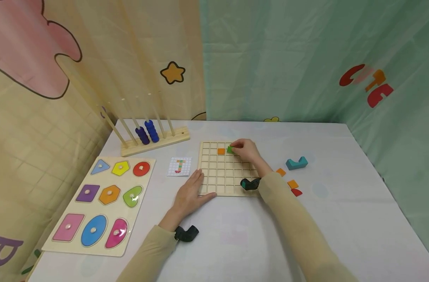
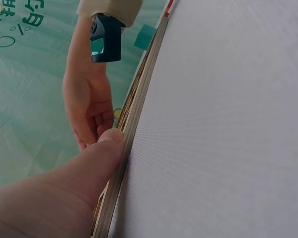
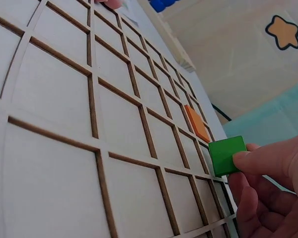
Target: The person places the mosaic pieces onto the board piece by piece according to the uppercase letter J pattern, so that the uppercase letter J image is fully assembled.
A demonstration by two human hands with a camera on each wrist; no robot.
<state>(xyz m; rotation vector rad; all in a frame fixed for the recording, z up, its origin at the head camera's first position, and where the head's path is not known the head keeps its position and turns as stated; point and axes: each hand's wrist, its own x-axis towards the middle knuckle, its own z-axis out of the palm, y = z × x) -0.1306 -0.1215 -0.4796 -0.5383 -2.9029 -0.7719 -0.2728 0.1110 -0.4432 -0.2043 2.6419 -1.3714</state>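
My right hand [image 1: 245, 150] pinches a green square tile [image 3: 227, 154] between thumb and fingers, over the far part of a wooden grid board [image 1: 221, 176]. Just left of it, an orange square tile [image 1: 221, 151] sits in a cell of the board. My left hand [image 1: 190, 194] lies with straight fingers along the board's left edge, its thumb at the near left corner; the left wrist view shows that thumb [image 2: 97, 158] against the board's side. A small pattern card [image 1: 179, 166] with a coloured figure on a grid lies left of the board.
Right of the board lie orange tiles [image 1: 292, 184], a red rounded piece [image 1: 296, 192] and a teal curved block [image 1: 297, 163]. A wooden peg rack [image 1: 154, 145] with blue and purple beads stands at the back left. A knobbed shape puzzle [image 1: 101, 203] lies at the left.
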